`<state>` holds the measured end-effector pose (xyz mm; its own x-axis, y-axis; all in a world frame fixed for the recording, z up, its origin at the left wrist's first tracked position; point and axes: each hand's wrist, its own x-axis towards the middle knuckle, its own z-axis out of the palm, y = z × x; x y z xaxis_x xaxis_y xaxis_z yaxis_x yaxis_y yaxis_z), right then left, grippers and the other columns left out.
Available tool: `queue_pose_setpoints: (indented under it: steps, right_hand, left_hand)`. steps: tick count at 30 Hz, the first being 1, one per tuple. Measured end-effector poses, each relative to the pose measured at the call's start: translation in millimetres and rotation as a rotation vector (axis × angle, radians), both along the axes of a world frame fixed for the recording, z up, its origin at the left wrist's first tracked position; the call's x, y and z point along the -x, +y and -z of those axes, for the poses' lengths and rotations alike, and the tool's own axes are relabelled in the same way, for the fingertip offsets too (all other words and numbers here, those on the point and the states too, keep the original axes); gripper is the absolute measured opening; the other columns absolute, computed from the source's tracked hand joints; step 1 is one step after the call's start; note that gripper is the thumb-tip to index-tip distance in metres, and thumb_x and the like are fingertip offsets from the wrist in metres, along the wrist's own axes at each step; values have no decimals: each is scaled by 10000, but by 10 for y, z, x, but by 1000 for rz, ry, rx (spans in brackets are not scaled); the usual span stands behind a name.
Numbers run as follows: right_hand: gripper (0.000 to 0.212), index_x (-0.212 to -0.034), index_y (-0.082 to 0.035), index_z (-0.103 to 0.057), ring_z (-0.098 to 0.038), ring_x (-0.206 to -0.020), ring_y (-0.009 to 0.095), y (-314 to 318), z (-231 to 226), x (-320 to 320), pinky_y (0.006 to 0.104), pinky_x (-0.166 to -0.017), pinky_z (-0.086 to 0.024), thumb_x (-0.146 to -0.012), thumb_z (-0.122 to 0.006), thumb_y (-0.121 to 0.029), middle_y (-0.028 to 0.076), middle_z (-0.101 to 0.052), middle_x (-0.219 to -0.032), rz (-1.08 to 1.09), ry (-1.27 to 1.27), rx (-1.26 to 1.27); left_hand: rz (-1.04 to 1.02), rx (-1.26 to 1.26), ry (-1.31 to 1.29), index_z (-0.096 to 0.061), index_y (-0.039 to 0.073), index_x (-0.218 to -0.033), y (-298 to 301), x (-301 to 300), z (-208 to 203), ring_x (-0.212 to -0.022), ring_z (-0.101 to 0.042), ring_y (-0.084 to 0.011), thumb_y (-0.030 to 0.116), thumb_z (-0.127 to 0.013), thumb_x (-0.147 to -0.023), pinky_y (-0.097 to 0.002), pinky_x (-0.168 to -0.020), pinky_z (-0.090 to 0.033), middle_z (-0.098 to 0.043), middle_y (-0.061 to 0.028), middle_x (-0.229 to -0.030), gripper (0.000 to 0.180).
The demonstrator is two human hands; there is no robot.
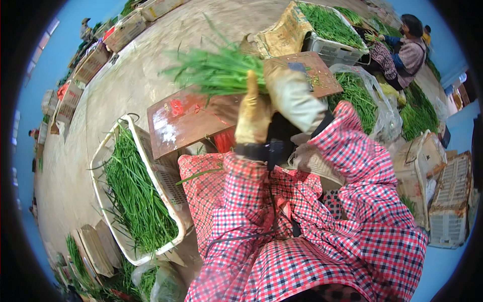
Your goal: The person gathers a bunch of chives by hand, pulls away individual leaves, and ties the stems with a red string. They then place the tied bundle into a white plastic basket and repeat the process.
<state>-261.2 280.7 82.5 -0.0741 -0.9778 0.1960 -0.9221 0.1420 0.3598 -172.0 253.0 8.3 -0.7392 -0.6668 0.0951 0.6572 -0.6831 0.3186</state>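
A: Chive bunch (214, 70) location?
B: Raised above the brown board (186, 118), leaves pointing left.
A: Grip state?
B: Both gloved hands are closed around the stalk ends: left hand (253, 113) below, right hand (289, 93) beside it, touching.
A: Surroundings?
B: White crate (168, 194) of chives sits lower left; a seated person (410, 50) works at upper right.

The left hand (253, 113) and right hand (293, 95) blur together under thick gloves, so the grip on the green bunch (217, 70) can't be read. The bunch's cut ends sit hidden behind those gloves, and the far white crate (329, 49) is too distant to make out.
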Motion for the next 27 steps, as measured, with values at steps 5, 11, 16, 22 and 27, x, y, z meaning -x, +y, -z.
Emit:
queue_pose_setpoints:
  steps: [5, 11, 16, 22, 27]
  right_hand:
    - [515, -1355, 46, -480, -705, -692, 237, 296, 341, -315, 370, -530, -551, -873, -568, -114, 87, -658, -785, 69, -76, -49]
    - [414, -1256, 46, -577, -597, -580, 157, 585, 612, -494, 347, -478, -453, -876, -567, -116, 32, -575, -711, -145, 254, 167]
    - [544, -1320, 86, -532, -639, -704, 231, 736, 669, -495, 367, -579, -502, -881, -621, -223, 105, -626, -774, -172, -45, 159]
    - [683, -1375, -40, -549, -690, -1004, 326, 1273, 273, 273, 419, -823, -560, -888, -689, -496, 215, -671, -1192, -65, -914, -574]
    - [810, -1407, 19, -504, -636, -1173, 276, 773, 283, 701, 371, -973, -521, -894, -658, -588, 235, -566, -1385, 20, -1209, -331]
  left_hand:
    - [-233, 40, -167, -517, 47, -1362, -21, -403, 176, -1187, -587, -302, 695, -697, -788, -455, -1080, -449, -604, -147, -1319, 884]
    - [-257, -134, -107, -594, 2, -1274, -64, -627, 176, -1150, -636, -274, 436, -669, -938, -434, -1047, -502, -662, -148, -1242, 554]
    - [-341, -144, -233, -671, -2, -1128, -50, -633, 123, -912, -681, -187, 152, -691, -889, -313, -801, -575, -710, -86, -1044, 285]
    - [-206, -31, -410, -700, -7, -1000, -101, -782, 126, -703, -691, -178, 179, -724, -838, -296, -621, -582, -720, -93, -856, 247]
    - [-229, 245, -485, -691, -36, -1003, -96, -717, -56, -693, -707, -206, 125, -705, -852, -305, -633, -603, -723, -108, -872, 221]
